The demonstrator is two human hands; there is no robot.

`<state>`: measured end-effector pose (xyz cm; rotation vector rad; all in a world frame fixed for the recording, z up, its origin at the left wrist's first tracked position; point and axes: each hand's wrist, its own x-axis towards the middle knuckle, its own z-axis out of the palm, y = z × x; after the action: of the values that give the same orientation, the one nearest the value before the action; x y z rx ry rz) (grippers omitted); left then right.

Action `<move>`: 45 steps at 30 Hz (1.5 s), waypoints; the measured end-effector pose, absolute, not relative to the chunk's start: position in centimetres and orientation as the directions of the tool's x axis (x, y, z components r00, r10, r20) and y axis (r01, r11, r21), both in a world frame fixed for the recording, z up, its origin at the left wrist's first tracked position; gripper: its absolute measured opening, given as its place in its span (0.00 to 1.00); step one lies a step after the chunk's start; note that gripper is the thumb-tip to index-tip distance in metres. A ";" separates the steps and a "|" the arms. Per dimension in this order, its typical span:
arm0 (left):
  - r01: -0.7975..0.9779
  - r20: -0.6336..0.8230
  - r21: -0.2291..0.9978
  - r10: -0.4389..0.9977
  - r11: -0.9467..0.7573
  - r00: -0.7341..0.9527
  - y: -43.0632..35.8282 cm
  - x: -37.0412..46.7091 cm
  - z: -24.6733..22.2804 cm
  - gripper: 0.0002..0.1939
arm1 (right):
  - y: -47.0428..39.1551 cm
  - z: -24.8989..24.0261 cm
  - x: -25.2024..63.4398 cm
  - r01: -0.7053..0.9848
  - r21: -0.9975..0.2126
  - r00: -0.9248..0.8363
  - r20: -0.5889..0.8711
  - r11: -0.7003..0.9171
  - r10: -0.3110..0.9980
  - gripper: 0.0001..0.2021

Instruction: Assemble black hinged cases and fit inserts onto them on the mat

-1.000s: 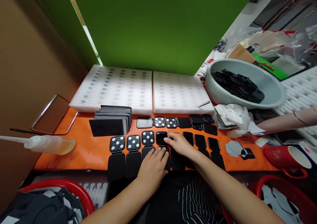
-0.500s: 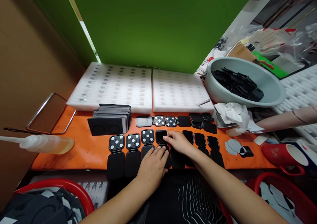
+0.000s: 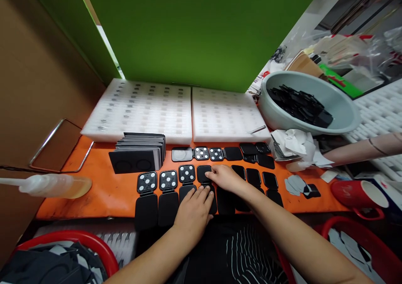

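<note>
Hinged black panel pieces lie unfolded in a row on the orange work mat. My left hand (image 3: 192, 212) rests with fingers stretched out flat on the lower half of one hinged black panel. On that panel's upper square (image 3: 204, 174) my right hand (image 3: 226, 177) presses its thumb, fingers curled at the right edge; their tips are partly hidden. To the left, upper squares such as this dotted square (image 3: 147, 182) show white round dots. Further pieces lie right of my right hand, one being this black square (image 3: 253, 177), partly covered by my forearm.
Behind the row stand a stack of black cards (image 3: 138, 154) and two white foam trays (image 3: 138, 110). A grey basin (image 3: 314, 125) of black parts is at right, near a red mug (image 3: 354, 193). A clear bottle (image 3: 56, 185) lies at left; red tubs (image 3: 108, 250) sit below.
The view has shifted very slightly. My right thumb has moved a little left over the upper square, while my left hand stays flat in place.
</note>
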<state>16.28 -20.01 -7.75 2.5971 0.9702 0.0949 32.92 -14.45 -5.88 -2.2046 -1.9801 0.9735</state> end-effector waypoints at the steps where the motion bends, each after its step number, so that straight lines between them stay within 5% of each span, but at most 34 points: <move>1: 0.619 -0.060 0.359 0.645 -0.699 0.762 -20.0 16.3 -7.8 0.28 | -14.4 -5.9 32.9 0.903 -0.388 -0.002 -0.432 -0.184 0.902 0.16; 9: 0.619 -0.049 0.349 0.646 -0.703 0.762 -20.1 16.3 -7.8 0.27 | -14.3 -5.1 32.7 0.989 -0.132 0.017 -0.372 -0.071 0.928 0.17; 14: 0.616 -0.032 0.357 0.650 -0.702 0.760 -20.1 16.3 -7.8 0.24 | -18.3 -6.2 32.6 0.877 -0.388 -0.318 -0.031 0.282 0.947 0.17; 22: 0.601 -0.009 0.301 0.627 -0.741 0.779 -20.4 16.1 -8.7 0.24 | -19.1 -8.3 33.2 0.827 -0.444 -0.397 -0.027 0.344 0.918 0.17; 29: 0.565 0.070 0.238 0.594 -0.790 0.802 -20.0 15.7 -9.3 0.21 | -21.8 -7.3 35.3 0.846 -0.481 -0.184 0.139 0.228 0.973 0.17; 32: 0.540 0.128 0.211 0.571 -0.815 0.811 -19.8 15.5 -9.9 0.22 | -25.1 -7.0 41.8 0.894 -0.444 0.157 0.196 -0.056 0.968 0.14; 37: 0.525 0.157 0.199 0.556 -0.828 0.816 -19.6 15.5 -10.1 0.21 | -30.8 -6.7 54.4 0.723 -0.256 0.677 0.078 -0.641 0.732 0.15; 45: 0.552 0.150 0.172 0.575 -0.816 0.804 -19.8 15.7 -9.9 0.22 | -30.3 -6.5 58.2 0.845 0.040 0.533 -0.154 -0.533 0.832 0.22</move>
<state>15.69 -19.77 -9.90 2.8696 0.8998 0.2958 58.18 -30.35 -6.51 -2.8445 -1.5626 0.1895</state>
